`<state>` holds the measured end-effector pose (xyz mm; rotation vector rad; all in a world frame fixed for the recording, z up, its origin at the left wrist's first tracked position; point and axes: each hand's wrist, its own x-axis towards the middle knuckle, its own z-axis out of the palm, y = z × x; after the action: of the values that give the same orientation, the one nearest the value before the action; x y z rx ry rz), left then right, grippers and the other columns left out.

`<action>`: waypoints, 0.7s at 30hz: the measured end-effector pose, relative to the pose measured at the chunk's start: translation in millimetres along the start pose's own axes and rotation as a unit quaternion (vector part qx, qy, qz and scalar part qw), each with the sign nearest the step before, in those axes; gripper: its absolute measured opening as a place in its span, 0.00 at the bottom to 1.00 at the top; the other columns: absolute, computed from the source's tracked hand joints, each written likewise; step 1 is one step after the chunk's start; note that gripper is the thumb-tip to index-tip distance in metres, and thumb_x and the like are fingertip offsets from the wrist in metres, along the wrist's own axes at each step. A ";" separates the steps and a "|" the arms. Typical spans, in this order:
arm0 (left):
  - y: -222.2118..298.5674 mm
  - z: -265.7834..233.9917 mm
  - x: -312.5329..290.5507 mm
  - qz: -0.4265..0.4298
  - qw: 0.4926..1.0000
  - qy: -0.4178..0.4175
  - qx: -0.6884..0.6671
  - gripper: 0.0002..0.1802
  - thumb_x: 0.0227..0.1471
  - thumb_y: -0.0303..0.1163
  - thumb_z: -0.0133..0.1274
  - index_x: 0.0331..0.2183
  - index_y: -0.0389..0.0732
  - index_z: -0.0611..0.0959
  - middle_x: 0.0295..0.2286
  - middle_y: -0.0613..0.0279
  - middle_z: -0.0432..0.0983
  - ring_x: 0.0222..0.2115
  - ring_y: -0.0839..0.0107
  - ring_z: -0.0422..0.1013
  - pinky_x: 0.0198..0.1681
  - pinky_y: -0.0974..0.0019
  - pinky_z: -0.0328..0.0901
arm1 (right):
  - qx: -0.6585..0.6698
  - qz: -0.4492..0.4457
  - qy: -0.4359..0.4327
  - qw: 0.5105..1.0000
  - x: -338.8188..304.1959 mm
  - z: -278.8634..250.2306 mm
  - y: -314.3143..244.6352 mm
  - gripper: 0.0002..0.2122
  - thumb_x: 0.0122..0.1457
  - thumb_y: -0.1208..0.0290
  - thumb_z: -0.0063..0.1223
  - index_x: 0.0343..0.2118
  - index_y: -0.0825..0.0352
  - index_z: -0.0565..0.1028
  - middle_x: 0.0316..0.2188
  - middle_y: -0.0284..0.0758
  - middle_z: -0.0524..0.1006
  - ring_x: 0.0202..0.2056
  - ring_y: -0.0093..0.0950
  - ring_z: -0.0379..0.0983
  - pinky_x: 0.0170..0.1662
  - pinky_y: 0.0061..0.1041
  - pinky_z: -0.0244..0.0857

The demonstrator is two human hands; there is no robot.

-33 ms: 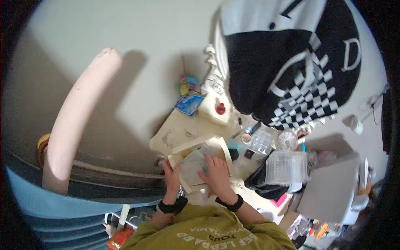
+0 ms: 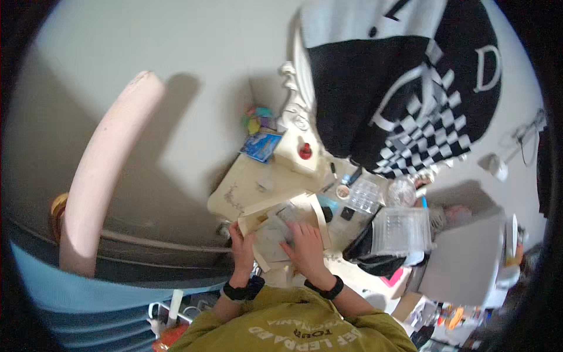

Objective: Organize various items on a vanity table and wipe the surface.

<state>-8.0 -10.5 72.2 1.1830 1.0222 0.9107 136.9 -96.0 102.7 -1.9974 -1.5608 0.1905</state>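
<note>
A shallow cream drawer or box (image 2: 321, 218) sits tilted in front of me, close to my body. My left hand (image 2: 241, 249) grips its left wall, with the thumb inside and the fingers outside. My right hand (image 2: 306, 245) reaches inside, its fingers and thumb on a thin grey cloth-like piece (image 2: 285, 215). Below that piece shows the greyish bottom of the drawer (image 2: 271, 242). The fingers hide part of the grey piece, and whether it is cloth or paper is unclear.
Behind stands a cream tabletop (image 2: 234, 190) with a white box (image 2: 293, 154), a red bottle (image 2: 305, 151) and a blue picture packet (image 2: 260, 146). To the right are clear plastic organizers (image 2: 401, 232) and a black bag (image 2: 375, 264). A pale pink post (image 2: 108, 164) rises at left.
The grey piece has shifted up and bunched under my right fingers, uncovering more of the drawer's bottom. My left hand stays on the wall. The view has shifted slightly.
</note>
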 end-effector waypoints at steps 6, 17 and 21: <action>2.1 16.1 4.6 0.006 0.992 -0.126 0.002 0.20 0.51 0.30 0.42 0.45 0.39 0.57 0.40 0.57 0.61 0.39 0.71 0.59 0.44 0.69 0.55 | 0.080 0.051 0.064 0.993 -52.5 -10.9 -16.4 0.14 0.45 0.74 0.55 0.36 0.66 0.68 0.36 0.40 0.68 0.33 0.39 0.67 0.34 0.32 0.62; -18.1 29.8 -18.7 0.019 0.957 -0.286 -0.044 0.20 0.50 0.27 0.41 0.45 0.36 0.58 0.40 0.57 0.61 0.40 0.70 0.60 0.45 0.68 0.55 | 0.046 0.193 0.068 0.978 -123.6 -17.3 -40.6 0.16 0.47 0.70 0.54 0.40 0.64 0.68 0.43 0.40 0.67 0.41 0.40 0.67 0.42 0.32 0.63; -13.9 42.0 -40.3 -0.018 0.949 -0.314 -0.029 0.21 0.49 0.25 0.40 0.45 0.36 0.58 0.41 0.57 0.61 0.41 0.70 0.59 0.46 0.69 0.54 | 0.063 0.242 0.058 0.967 -144.1 -23.8 -38.8 0.15 0.47 0.69 0.54 0.39 0.68 0.71 0.44 0.42 0.68 0.41 0.42 0.66 0.42 0.31 0.62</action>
<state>20.8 -62.7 67.4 1.2822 0.4921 0.4719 71.7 -232.3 108.0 -2.2105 -0.9434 0.3465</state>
